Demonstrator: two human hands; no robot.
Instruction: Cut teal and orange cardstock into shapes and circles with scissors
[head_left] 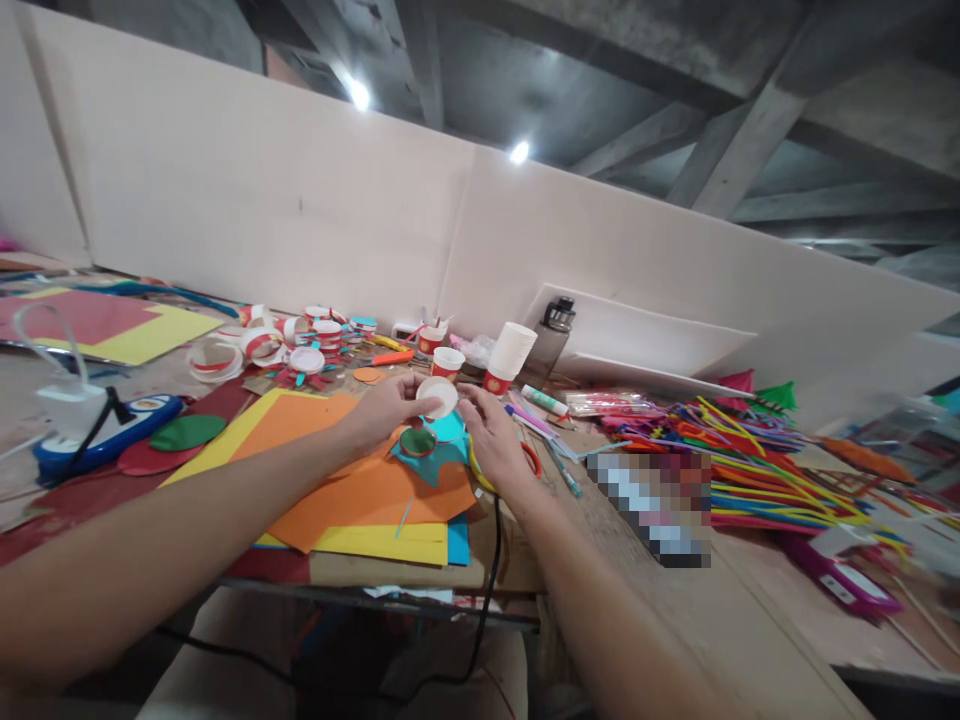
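My left hand [391,412] pinches a small white paper cup [436,397], its round end facing me; a bit of red shows below it. Just right of the cup, my right hand [491,436] has loosely bent fingers close to its edge; whether they touch it is hard to see. Under the hands lie a teal paper cutout [431,472] and a small round piece with a green centre [418,441]. Orange sheets [352,505] and yellow sheets [420,543] are stacked beneath. Scissors with red and yellow handles [533,460] are partly hidden behind my right wrist.
Behind stand a cup stack [513,352], a single cup [448,362] and a bottle [553,340]. Cut cups [326,338] crowd the back left. Colourful pipe cleaners [750,470] cover the right. A blue power strip [112,438] lies left; a black cable [491,570] hangs over the front edge.
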